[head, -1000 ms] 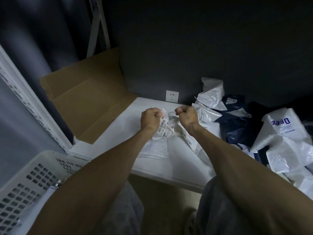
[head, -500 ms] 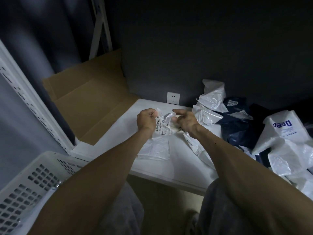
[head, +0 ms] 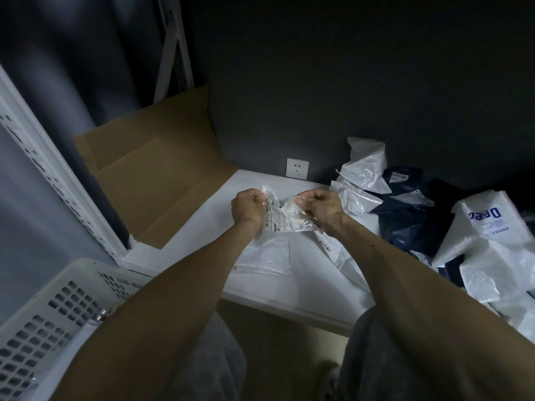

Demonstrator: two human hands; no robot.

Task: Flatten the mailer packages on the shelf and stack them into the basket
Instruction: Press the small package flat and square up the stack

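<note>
left hand [head: 246,208] and right hand [head: 320,206] gripping crumpled barcode-labelled mailer [head: 279,221] over shelf [head: 260,180], white bag [head: 489,241] with unclear blue lettering

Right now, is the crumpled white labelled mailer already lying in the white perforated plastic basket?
No, the left hand and right hand grip the mailer over the white shelf, away from the basket.

Both your bare forearms reach forward and converge ahead of you. Your left hand [head: 246,208] and right hand [head: 321,206] are fisted close together, backs toward you, each pinching an edge of one mailer [head: 279,219] held between them.
</note>
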